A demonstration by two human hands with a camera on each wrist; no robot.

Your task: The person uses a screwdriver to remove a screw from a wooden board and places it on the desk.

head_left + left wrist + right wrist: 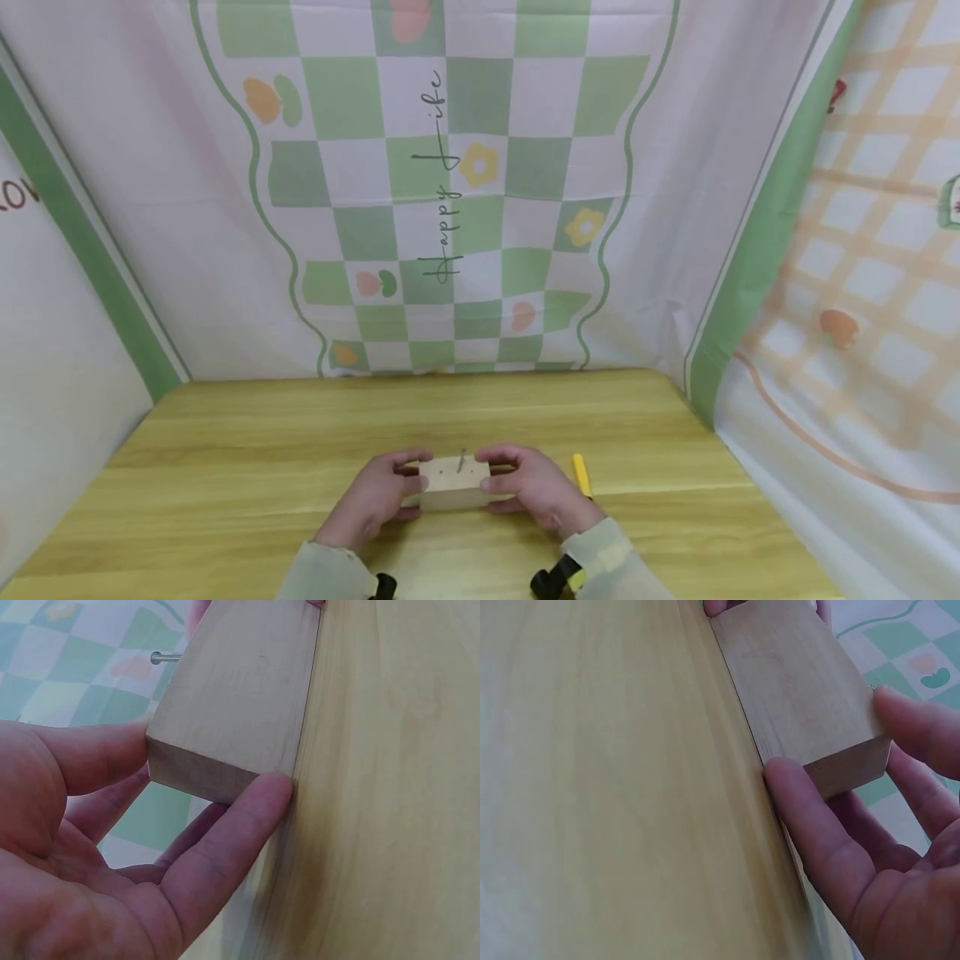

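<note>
A pale wooden block (454,498) lies crosswise on the table in front of me, with small dark holes in its top face. From that face a metal nail (462,461) sticks up, leaning slightly; its round head shows in the left wrist view. My left hand (378,493) grips the block's left end between thumb and fingers. At the right end, my right hand (536,488) holds it the same way. In the left wrist view the left fingertips (271,796) press on the block's end and lower edge. The right wrist view shows the right fingertips (786,774) likewise.
A yellow-handled object (581,475) lies on the table just beyond my right wrist, partly hidden by it. The wood-grain table (247,442) ends at a checked curtain (480,167) behind, and more cloth hangs at both sides.
</note>
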